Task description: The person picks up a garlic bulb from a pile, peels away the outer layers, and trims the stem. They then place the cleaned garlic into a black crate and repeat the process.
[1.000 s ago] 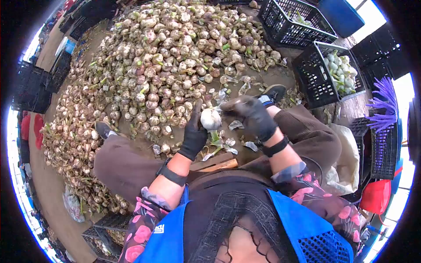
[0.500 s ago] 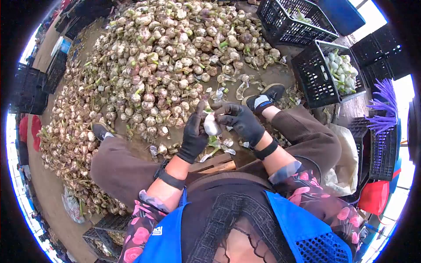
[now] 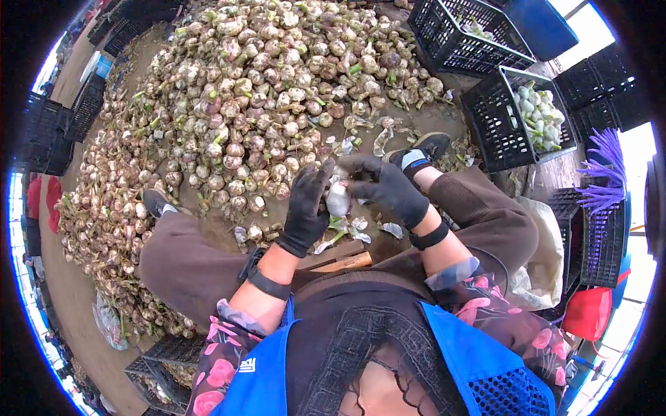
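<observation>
A peeled white garlic bulb (image 3: 338, 200) is held upright in front of me, above the littered ground. My left hand (image 3: 307, 204), in a dark glove, is closed on the bulb from its left side. On the other side my right hand (image 3: 390, 191), gloved too, has thumb and fingers apart around the bulb's top right; its fingertips are slightly blurred. Nothing shows between them. Below the bulb lie loose pale skins and a green stem scrap (image 3: 338, 225).
A big heap of unpeeled garlic (image 3: 257, 90) spreads ahead and to the left. At right stands a black crate (image 3: 489, 121) holding cleaned bulbs (image 3: 540, 114), with another black crate (image 3: 444, 41) behind. A wooden piece (image 3: 343, 263) lies before my lap; a white sack (image 3: 544, 253) is by my right knee.
My right hand's thumb and fingers have spread farther apart and drawn off the stem area. The left hand still has the garlic bulb, in nearly the same place.
</observation>
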Demonstrator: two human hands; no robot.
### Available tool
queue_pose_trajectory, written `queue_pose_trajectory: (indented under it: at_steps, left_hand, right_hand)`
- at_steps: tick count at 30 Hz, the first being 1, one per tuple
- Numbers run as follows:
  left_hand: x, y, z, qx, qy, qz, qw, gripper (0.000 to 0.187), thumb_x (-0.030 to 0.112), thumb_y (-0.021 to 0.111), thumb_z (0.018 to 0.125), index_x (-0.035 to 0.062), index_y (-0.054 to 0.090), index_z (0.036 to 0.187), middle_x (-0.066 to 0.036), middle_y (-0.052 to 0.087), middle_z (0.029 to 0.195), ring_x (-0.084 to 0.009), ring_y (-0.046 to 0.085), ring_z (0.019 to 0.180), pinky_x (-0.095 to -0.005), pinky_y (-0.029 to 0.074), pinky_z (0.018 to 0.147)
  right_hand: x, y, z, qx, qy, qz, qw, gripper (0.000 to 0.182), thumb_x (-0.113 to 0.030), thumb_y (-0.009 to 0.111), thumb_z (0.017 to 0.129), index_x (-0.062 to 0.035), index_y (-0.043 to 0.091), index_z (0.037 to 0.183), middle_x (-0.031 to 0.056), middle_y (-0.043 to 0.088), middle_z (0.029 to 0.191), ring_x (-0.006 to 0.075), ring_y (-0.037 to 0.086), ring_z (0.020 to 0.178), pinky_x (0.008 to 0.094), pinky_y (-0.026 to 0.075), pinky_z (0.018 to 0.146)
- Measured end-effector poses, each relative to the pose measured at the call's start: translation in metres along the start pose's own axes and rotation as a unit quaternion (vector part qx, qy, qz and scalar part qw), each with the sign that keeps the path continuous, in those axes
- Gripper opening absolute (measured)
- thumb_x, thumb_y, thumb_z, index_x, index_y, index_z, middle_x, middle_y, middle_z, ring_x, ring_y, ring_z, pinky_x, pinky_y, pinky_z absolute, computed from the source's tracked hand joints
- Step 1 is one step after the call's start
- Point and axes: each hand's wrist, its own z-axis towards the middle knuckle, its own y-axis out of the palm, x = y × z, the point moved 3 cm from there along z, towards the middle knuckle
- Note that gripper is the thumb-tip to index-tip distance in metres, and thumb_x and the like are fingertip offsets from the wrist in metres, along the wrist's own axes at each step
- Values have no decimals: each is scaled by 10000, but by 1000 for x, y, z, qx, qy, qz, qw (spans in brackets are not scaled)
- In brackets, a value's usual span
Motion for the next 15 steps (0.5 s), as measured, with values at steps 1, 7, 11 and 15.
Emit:
queue_pose_trajectory:
  at_steps: [1,7,11,15]
  left_hand:
    - [1,-1,-1,2,-1,0,1000,526,121,602,821,45,433,1314,-176,526,1252,-360,484,1166,-430,354,1017]
    - [-1,-1,-8,-7,-44,-71,996,556,145,629,798,52,439,1312,-184,527,1257,-365,496,1155,-430,356,1017]
    - [-6,-10,-7,-4,-69,-35,997,599,97,660,736,66,465,1301,-155,570,1183,-330,528,1072,-418,390,964]
    - [-1,-13,-3,8,-2,-19,1000,500,141,642,788,64,500,1261,-166,538,1250,-344,511,1146,-435,375,1000]
  right_hand:
    - [-6,0,-1,-2,0,-1,1000,303,-102,661,822,-20,597,1106,78,649,1006,145,603,874,294,496,781]
    - [-23,-1,-3,-87,-12,-246,965,161,-145,707,791,-30,632,876,41,640,776,109,581,754,277,471,669]
    - [-24,-9,-10,-109,134,-68,983,178,-134,716,779,-39,627,901,31,619,784,89,560,745,256,460,641]
    - [-25,-4,-3,-35,29,-134,990,315,-149,734,752,-59,592,1018,24,598,829,124,568,735,276,465,671]
